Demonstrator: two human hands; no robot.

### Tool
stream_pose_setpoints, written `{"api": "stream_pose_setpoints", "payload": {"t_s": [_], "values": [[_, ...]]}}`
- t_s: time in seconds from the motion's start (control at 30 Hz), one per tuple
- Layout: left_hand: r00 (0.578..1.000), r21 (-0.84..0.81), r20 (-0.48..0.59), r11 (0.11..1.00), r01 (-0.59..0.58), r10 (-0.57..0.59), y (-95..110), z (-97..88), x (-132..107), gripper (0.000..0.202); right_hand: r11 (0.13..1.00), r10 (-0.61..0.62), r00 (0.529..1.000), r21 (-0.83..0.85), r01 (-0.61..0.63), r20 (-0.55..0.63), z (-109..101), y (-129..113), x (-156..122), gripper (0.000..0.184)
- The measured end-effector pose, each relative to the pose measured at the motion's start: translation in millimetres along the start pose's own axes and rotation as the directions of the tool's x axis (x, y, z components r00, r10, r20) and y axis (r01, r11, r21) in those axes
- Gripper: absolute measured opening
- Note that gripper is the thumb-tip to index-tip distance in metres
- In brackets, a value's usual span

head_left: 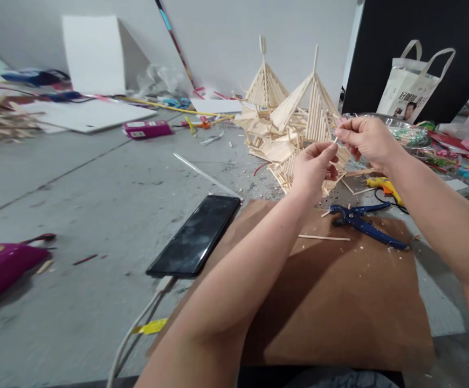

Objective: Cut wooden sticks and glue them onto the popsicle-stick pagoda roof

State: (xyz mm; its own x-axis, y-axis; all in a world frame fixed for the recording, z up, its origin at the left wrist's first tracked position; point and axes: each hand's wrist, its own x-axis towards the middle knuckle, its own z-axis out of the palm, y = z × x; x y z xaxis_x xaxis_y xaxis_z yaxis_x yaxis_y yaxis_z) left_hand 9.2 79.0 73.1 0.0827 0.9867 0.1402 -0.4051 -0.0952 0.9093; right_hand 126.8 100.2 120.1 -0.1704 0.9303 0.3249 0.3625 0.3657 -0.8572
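In front of a model building of thin wooden sticks point(287, 151) with two pointed roofs, my two hands come close together. Thumb and fingers of my left hand point(315, 164) pinch a short wooden stick point(335, 139). My right hand point(366, 139) is closed at the stick's other end, its fingertips nearly touching the left ones. Much of the stick is hidden by the fingers. Below the hands, blue-handled cutting pliers point(366, 223) lie spread at the far edge of a brown board point(347, 307). A loose wooden stick point(324, 237) rests on that board.
A black phone point(196, 234) with a white cable point(137, 318) lies left of the board. A yellow glue gun point(384, 187) sits at the right. Further off are a clear glue stick point(206, 175), a magenta box point(147, 129), a stick pile point(4, 121) and a white bag point(406, 89).
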Motion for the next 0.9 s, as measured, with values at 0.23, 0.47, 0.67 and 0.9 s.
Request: {"api": "stream_pose_setpoints", "payload": {"t_s": [0.23,0.47,0.67,0.9], "values": [[0.998,-0.102,-0.056,0.995,0.014,-0.019,-8.2,-0.2,4.3,0.017,0.998,0.027,0.999,-0.051,-0.029,-0.039,8.3,-2.2,5.2,0.013],[0.989,-0.234,-0.094,0.968,0.092,-0.117,-14.8,-3.7,9.4,0.016,0.997,0.054,0.991,-0.047,-0.06,-0.124,9.8,4.8,9.2,0.012],[0.982,-0.234,-0.06,0.959,0.16,-0.179,-9.2,-4.0,12.8,0.018,0.995,0.07,0.994,-0.062,-0.075,-0.086,13.8,7.8,12.5,0.013],[0.983,-0.269,-0.028,0.949,0.166,-0.18,-9.3,-5.0,18.1,0.017,0.996,0.082,0.994,-0.022,-0.083,-0.067,14.4,9.1,17.4,0.018]]}}
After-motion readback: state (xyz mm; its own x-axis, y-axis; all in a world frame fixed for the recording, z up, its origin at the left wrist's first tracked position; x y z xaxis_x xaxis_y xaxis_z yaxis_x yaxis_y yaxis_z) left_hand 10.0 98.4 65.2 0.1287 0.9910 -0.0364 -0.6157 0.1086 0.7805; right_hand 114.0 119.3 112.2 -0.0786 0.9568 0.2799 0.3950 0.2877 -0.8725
